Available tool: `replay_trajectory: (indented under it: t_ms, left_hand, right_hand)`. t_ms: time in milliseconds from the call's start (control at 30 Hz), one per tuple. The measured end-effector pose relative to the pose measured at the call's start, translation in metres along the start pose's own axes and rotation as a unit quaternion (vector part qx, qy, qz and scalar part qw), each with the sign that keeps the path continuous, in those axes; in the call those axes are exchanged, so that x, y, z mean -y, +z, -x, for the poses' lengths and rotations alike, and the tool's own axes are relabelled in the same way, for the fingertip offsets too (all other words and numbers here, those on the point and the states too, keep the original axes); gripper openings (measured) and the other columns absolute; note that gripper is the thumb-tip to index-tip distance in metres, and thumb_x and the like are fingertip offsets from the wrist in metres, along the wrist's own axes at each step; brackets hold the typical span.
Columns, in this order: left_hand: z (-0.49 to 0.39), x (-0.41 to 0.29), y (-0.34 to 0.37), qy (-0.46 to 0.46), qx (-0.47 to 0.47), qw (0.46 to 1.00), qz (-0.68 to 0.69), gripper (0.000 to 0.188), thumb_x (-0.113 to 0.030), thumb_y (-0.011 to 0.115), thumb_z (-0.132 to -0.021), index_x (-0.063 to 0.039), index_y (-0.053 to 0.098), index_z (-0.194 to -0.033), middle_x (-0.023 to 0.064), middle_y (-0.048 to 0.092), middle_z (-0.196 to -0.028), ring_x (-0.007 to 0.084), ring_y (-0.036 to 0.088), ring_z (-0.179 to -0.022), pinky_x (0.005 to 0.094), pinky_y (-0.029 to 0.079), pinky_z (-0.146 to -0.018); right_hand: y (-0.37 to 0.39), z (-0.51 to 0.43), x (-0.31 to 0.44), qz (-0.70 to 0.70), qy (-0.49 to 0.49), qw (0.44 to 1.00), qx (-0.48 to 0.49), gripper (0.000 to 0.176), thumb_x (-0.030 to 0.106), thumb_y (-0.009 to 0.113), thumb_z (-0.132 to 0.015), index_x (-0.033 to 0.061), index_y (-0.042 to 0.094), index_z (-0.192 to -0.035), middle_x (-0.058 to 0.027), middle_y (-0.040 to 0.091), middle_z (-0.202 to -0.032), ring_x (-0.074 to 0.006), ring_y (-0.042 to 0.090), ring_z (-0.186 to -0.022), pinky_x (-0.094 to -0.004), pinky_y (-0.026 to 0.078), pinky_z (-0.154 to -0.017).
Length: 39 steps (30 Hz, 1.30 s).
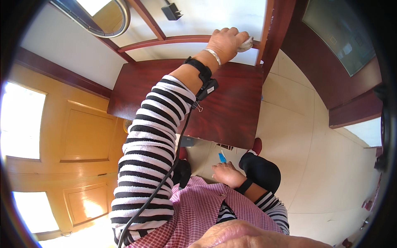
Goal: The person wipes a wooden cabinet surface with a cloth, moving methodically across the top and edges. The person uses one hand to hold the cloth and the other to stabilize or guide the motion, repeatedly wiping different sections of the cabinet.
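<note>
My left hand (225,43) grips a crumpled greyish-white cloth (246,45). It rests on the red-brown wooden crossbar (186,39) of a frame, near the right upright (266,34). Under that arm lies a dark red wooden tabletop (231,105). My right hand (229,174) is low before my body, fingers curled, by my knee. Just past its fingertips shows a small blue and white item (222,157); whether the hand holds it I cannot tell.
A black power plug (172,11) hangs against the white wall. A metal-rimmed mirror (124,18) is at upper left, and a yellow wooden door (86,133) at left. A black cable (161,186) runs along my left sleeve. Tiled floor (288,124) lies right of the table.
</note>
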<state>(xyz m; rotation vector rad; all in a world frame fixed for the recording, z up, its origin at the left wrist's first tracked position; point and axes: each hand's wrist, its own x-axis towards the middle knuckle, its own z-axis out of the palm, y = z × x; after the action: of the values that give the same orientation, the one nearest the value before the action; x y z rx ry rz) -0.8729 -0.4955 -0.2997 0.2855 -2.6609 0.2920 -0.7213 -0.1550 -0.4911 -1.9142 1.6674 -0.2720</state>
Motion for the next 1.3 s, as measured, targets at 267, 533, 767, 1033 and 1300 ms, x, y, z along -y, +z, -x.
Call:
replay_trajectory:
  t_ms: [267, 533, 767, 1033, 1300]
  left_hand:
    - [0.057, 0.098, -0.007, -0.043, -0.054, 0.997, 0.017, 0.047, -0.012, 0.074, -0.071, -0.019, 0.056, -0.114, 0.0061, 0.061, -0.099, 0.0289, 0.061, -0.099, 0.0426, 0.048, -0.086]
    - [0.082, 0.136, -0.013, -0.079, -0.038, 0.995, -0.042, 0.046, -0.01, 0.073, -0.072, -0.018, 0.051, -0.112, 0.0061, 0.061, -0.096, 0.0274, 0.062, -0.098, 0.0402, 0.047, -0.088]
    - [0.091, 0.126, -0.012, -0.099, -0.037, 0.987, -0.122, 0.043, -0.007, 0.065, -0.081, -0.016, 0.044, -0.117, 0.0086, 0.057, -0.108, 0.0285, 0.058, -0.107, 0.0387, 0.048, -0.09]
    - [0.126, 0.117, -0.056, -0.218, 0.09, 0.971, -0.029, 0.053, -0.003, 0.064, -0.078, -0.013, 0.045, -0.126, 0.015, 0.062, -0.113, 0.0377, 0.061, -0.102, 0.0448, 0.052, -0.085]
    - [0.269, 0.155, -0.13, -0.372, 0.128, 0.918, 0.043, 0.057, -0.013, 0.075, -0.071, -0.013, 0.054, -0.124, 0.0151, 0.068, -0.105, 0.0352, 0.064, -0.102, 0.0402, 0.052, -0.085]
  right_hand:
    - [-0.001, -0.002, 0.0, -0.019, -0.013, 1.0, 0.005, 0.02, 0.023, 0.057, -0.086, 0.0042, 0.061, -0.092, -0.0146, 0.065, -0.086, -0.0328, 0.065, -0.083, -0.0454, 0.047, -0.076]
    - [-0.005, -0.012, 0.004, 0.001, 0.007, 0.999, 0.048, 0.023, 0.025, 0.059, -0.087, 0.0039, 0.06, -0.096, -0.0144, 0.066, -0.093, -0.032, 0.064, -0.089, -0.0452, 0.047, -0.079]
    - [-0.001, -0.012, 0.003, 0.017, -0.009, 0.999, 0.037, 0.023, 0.026, 0.059, -0.087, 0.005, 0.061, -0.095, -0.0132, 0.066, -0.089, -0.0309, 0.065, -0.087, -0.0447, 0.048, -0.078]
    - [0.008, -0.008, 0.0, 0.018, -0.023, 1.0, -0.007, 0.022, 0.027, 0.06, -0.086, 0.006, 0.062, -0.092, -0.0127, 0.066, -0.086, -0.0295, 0.066, -0.085, -0.0443, 0.049, -0.075]
    - [0.011, -0.015, 0.0, -0.02, 0.017, 0.998, 0.06, 0.028, 0.029, 0.062, -0.083, 0.0052, 0.06, -0.097, -0.0157, 0.067, -0.093, -0.0338, 0.065, -0.089, -0.0479, 0.05, -0.078]
